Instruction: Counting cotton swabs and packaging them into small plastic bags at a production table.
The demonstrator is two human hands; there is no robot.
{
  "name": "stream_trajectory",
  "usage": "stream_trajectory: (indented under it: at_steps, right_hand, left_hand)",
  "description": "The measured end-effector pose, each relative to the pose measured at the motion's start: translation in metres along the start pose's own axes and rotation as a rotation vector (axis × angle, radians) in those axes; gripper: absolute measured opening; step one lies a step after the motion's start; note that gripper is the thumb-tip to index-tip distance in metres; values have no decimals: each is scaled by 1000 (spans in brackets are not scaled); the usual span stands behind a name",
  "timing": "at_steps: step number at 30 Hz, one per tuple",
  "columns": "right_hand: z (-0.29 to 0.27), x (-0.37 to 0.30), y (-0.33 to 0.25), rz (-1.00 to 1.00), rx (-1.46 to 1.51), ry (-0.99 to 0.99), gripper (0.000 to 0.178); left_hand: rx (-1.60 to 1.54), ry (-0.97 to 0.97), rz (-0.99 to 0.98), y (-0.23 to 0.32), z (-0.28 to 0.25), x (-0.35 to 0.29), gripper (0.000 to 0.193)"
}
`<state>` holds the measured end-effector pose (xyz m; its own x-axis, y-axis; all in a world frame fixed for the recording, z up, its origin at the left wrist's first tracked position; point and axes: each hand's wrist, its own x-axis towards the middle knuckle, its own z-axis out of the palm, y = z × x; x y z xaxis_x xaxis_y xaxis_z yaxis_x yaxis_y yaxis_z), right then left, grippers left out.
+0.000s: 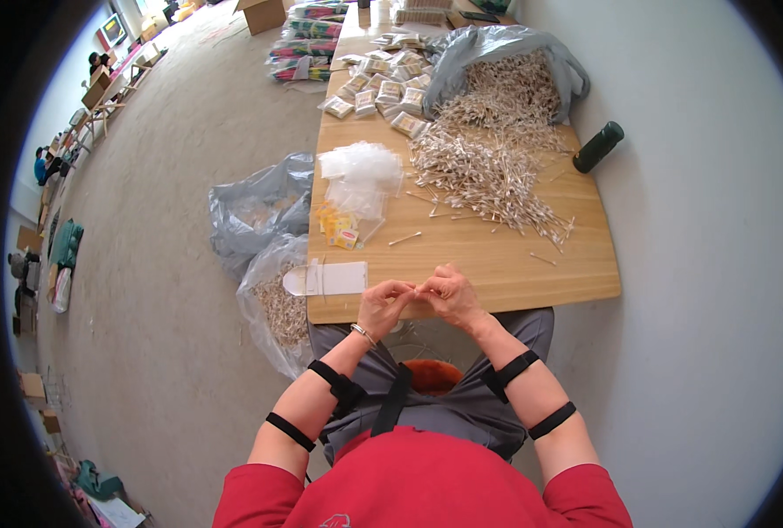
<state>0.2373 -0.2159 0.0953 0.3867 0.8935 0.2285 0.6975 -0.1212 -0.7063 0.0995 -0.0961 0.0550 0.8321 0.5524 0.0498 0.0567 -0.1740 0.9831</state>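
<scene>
My left hand (383,304) and my right hand (449,295) meet at the near edge of the wooden table (532,273), fingertips pinched together on a small clear bag (415,293) that is hard to make out. A big heap of cotton swabs (488,158) spreads over the table's far right, spilling from a grey plastic sack (497,48). A pile of empty clear bags (361,176) lies left of the heap, with small yellow labels (339,227) below it. One loose swab (405,238) lies between the labels and my hands.
Filled swab packets (383,84) lie at the far left of the table. A white sealing tool (325,279) rests at the near left corner. A dark bottle (598,147) lies at the right edge. Two plastic sacks (268,255) stand on the floor at left. People sit at far left.
</scene>
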Motion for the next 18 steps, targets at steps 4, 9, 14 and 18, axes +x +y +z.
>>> stream_trajectory:
  at_steps: [4, 9, 14, 18]
  right_hand:
    - [-4, 8, 4, 35, 129, -56, 5]
    - [1, 21, -6, 207, 211, -271, 4]
    - [11, 55, 8, 375, 387, -335, 5]
    - [-8, 124, 17, 430, 853, 176, 6]
  left_hand:
    - [-179, 40, -92, -1, -6, -1, 9]
    - [-118, 32, -155, -13, -24, -5, 14]
    - [-365, 327, -231, -43, -44, -3, 15]
    - [-359, 340, -391, -58, -64, -3, 13]
